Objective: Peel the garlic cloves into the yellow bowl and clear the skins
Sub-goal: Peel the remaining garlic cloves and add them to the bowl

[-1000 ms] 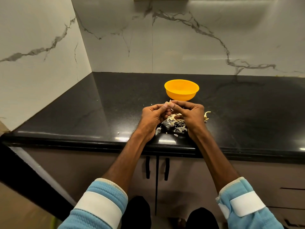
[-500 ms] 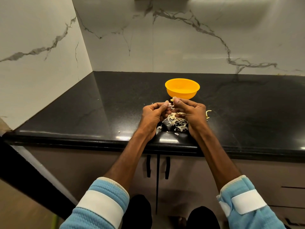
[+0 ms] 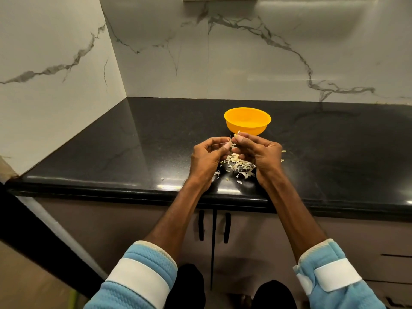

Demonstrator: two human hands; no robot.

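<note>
The yellow bowl [image 3: 247,120] stands on the black counter just beyond my hands. My left hand [image 3: 206,158] and my right hand [image 3: 262,153] meet fingertip to fingertip in front of it, pinching a small pale garlic clove [image 3: 234,139] between them, with a bit of skin sticking up. Below and between my hands lies a loose pile of garlic skins [image 3: 239,167] on the counter. What the bowl contains is hidden from here.
The black counter [image 3: 133,152] runs into a marble-tiled corner at the left and back. A few stray skin flakes [image 3: 162,179] lie near the front edge [image 3: 111,191]. More bits [image 3: 283,151] lie right of my right hand. Cabinet doors with black handles [image 3: 201,225] sit below.
My hands have shifted slightly up toward the bowl, and the fingertips keep working the clove. The skin pile looks about the same.
</note>
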